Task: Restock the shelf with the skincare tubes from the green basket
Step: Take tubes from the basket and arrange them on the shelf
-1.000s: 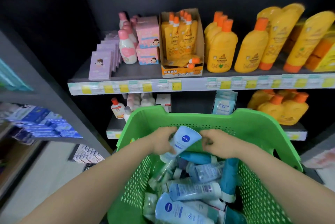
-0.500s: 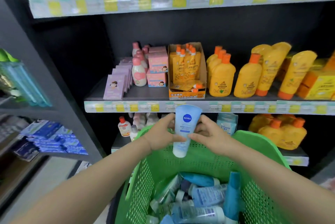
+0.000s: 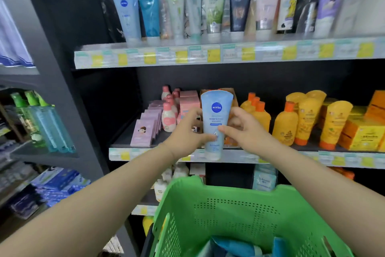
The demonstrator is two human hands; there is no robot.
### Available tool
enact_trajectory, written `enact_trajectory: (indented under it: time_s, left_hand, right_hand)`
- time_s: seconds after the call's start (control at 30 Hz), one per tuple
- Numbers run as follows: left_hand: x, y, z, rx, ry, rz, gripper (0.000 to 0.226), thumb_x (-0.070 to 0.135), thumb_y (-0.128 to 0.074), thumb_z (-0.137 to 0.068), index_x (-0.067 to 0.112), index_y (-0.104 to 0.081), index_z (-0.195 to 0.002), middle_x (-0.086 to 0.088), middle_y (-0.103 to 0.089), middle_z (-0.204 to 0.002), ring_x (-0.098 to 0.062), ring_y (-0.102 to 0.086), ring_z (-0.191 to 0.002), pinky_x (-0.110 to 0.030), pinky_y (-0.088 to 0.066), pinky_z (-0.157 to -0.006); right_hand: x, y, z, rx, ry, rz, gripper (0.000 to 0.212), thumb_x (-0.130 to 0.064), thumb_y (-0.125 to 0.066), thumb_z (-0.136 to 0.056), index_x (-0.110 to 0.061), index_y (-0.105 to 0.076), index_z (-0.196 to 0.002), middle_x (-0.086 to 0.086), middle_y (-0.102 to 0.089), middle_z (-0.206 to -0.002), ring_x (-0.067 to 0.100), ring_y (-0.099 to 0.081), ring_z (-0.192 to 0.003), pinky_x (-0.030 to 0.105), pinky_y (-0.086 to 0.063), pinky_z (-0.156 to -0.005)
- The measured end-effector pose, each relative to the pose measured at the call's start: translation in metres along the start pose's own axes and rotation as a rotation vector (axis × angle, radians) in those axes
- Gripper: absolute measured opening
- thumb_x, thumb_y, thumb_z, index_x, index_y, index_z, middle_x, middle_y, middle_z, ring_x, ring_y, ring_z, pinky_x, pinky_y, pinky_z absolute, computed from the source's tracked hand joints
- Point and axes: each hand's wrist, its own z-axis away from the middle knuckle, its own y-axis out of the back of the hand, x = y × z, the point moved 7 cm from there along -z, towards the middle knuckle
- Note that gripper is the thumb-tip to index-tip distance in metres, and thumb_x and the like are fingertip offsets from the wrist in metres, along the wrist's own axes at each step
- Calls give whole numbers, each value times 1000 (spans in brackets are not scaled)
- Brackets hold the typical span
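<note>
A blue tube (image 3: 216, 119) is gripped upright by the left hand (image 3: 185, 134) and right hand (image 3: 247, 131) over the green basket (image 3: 183, 194). Open room is seen under the top shelf edge (image 3: 229, 55).

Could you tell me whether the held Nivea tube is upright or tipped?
Upright: the Nivea tube stands cap down, held by left hand and right hand.
</note>
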Motion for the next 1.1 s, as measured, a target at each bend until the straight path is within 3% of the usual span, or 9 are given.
enact_trajectory:
  time_s: [0.07, 0.17, 0.27, 0.37, 0.43, 0.57, 0.83, 1.1]
  left_hand:
    - [20, 13, -5, 45, -47, -15, 46, 3, -75, -80, 19, -51, -115, -4, -65, -102, -13, -63, -90, -18, -56, -68]
    - [42, 31, -11, 70, -55, 61, 42, 2, -74, -81, 20, -54, -112, -4, -68, -100, -16, -67, -90, -35, -60, -75]
    - [68, 50, -17, 87, -84, 106, 44, 2, -74, -81, 18, -53, -117, -9, -67, -102, -18, -70, -87, -29, -59, -66]
    - [92, 66, -22, 107, -112, 114, 47, 2, -74, -81, 17, -53, -121, -15, -68, -108, -24, -71, -93, -34, -60, -73]
    - [107, 77, -25, 113, -138, 116, 48, -1, -71, -83, 14, -52, -124, -16, -69, -109, -22, -71, -90, -30, -58, -69]
    - [141, 100, -27, 135, -191, 94, 49, 0, -69, -85, 13, -51, -128, -15, -68, -112, -14, -71, -86, -22, -57, -64]
    - [175, 152, -34, 234, -230, 38, 48, 6, -73, -84, 15, -51, -125, -8, -70, -107, -16, -71, -93, -31, -60, -77]
    - [178, 203, -50, 268, -230, 51, 43, 7, -74, -83, 15, -53, -120, -3, -74, -98, -14, -73, -85, -34, -60, -75]
  right_hand:
    - [-20, 5, -9, 47, 37, 7, 28, -15, -67, -90, -34, -52, -104, 6, -72, -102, 16, -69, -88, 34, -56, -71]
    - [-50, 14, -24, 118, 89, 19, 25, -17, -70, -88, -28, -53, -103, 3, -70, -97, 7, -67, -77, 24, -54, -66]
    - [-79, 19, -38, 143, 98, -3, 24, -18, -70, -89, -18, -54, -107, 2, -72, -89, 1, -67, -66, 16, -49, -57]
    - [-104, 22, -50, 151, 104, -24, 25, -22, -70, -89, -22, -52, -107, 6, -73, -92, 16, -70, -75, 29, -53, -61]
    - [-119, 23, -59, 162, 110, -37, 26, -22, -70, -88, -23, -51, -105, 8, -73, -93, 22, -70, -78, 38, -55, -67]
    - [-152, 24, -76, 152, 144, -61, 32, -18, -71, -88, -18, -50, -111, 5, -72, -97, 15, -69, -81, 33, -56, -72]
    - [-209, 15, -112, 177, 236, 24, 31, -17, -70, -88, -12, -51, -111, 1, -72, -88, 3, -69, -64, 20, -51, -57]
    - [-230, -12, -160, 183, 245, 26, 28, -17, -70, -88, -16, -47, -102, 9, -72, -93, 16, -69, -73, 37, -55, -74]
